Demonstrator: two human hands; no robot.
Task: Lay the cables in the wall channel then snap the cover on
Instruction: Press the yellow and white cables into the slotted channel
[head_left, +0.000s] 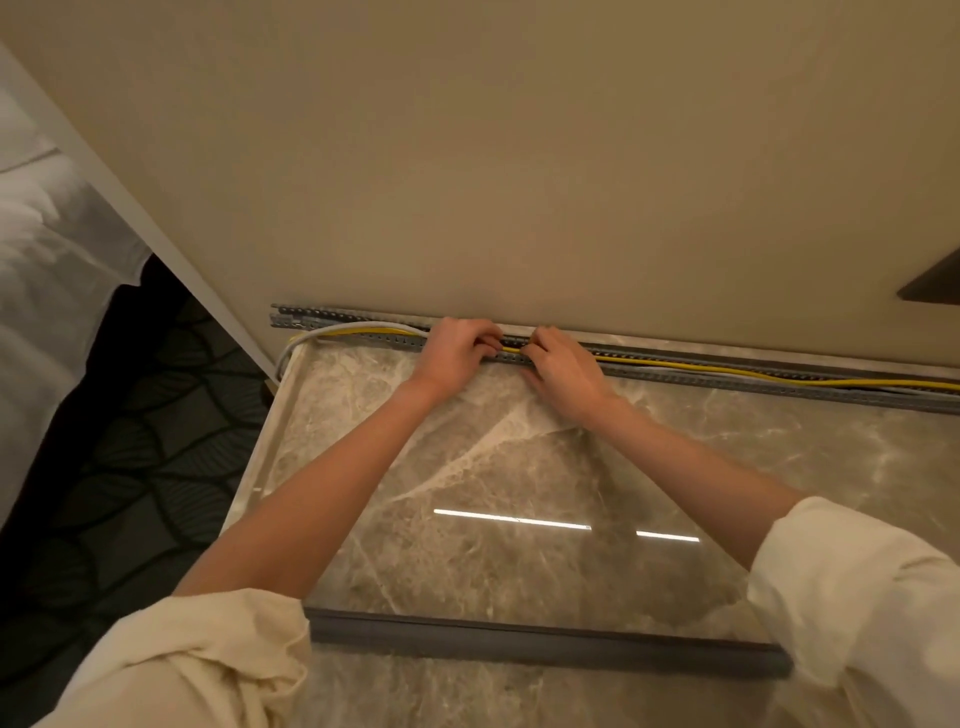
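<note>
A grey slotted cable channel (727, 382) runs along the foot of the beige wall at the back of the marble top. A yellow cable (675, 365) and a white cable (358, 328) lie in it; the white one curls out over the left end. My left hand (454, 353) and my right hand (563, 366) sit side by side on the channel's middle, fingers curled, pinching the yellow cable between them. The grey channel cover (545, 642) lies loose across the marble near me.
The glossy marble top (493, 483) has a raised left edge (265, 457). A bed with white linen (47, 249) stands at the left above dark patterned carpet (130, 467). A dark object (935, 283) juts from the wall at the right.
</note>
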